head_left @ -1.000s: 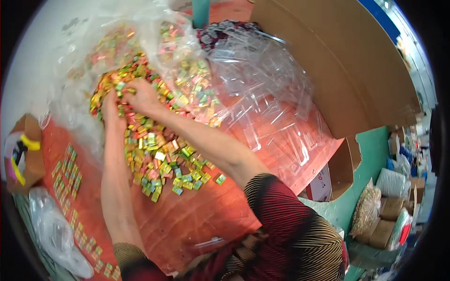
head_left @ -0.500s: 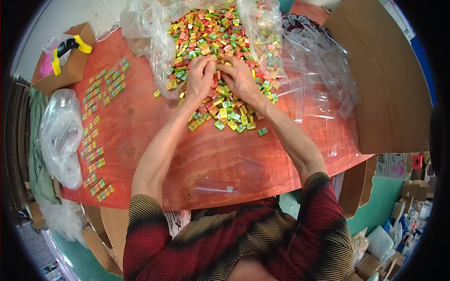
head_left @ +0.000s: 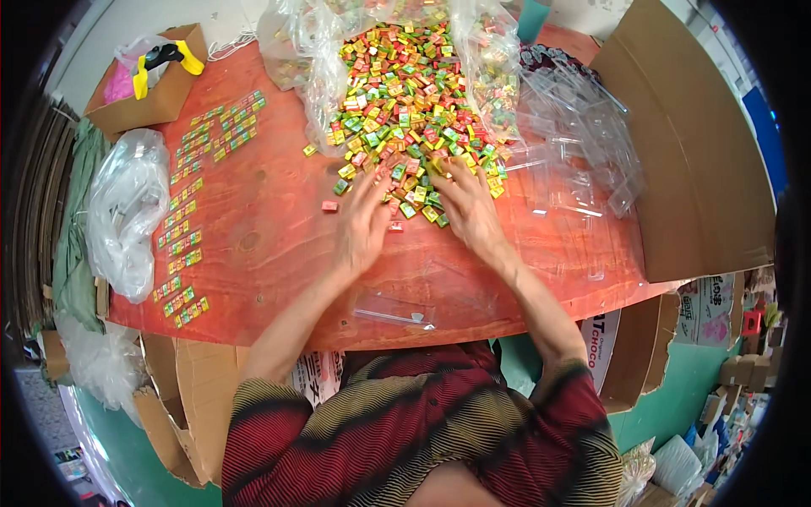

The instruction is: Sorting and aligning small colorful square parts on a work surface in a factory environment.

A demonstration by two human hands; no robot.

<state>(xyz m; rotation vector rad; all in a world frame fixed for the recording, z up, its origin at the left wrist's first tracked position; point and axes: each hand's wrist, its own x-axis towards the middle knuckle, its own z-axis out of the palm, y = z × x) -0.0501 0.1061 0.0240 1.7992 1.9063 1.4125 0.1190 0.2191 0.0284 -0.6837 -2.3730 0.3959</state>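
My bare forearms run out of short sleeves on a knit top with wavy bands of dark red, black and olive-yellow (finely ribbed), and my left hand [head_left: 361, 221] and right hand [head_left: 471, 209] wear nothing.

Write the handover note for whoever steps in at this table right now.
Left hand and right hand: both flat, fingers spread on the near edge of the candy pile, gripping nothing visible.
Pile sits on an opened clear bag on the red table.
Done: filled strips lined up at the left.
Left: most of the pile is loose; empty clear sleeves heaped at right, one sleeve lies near the body.
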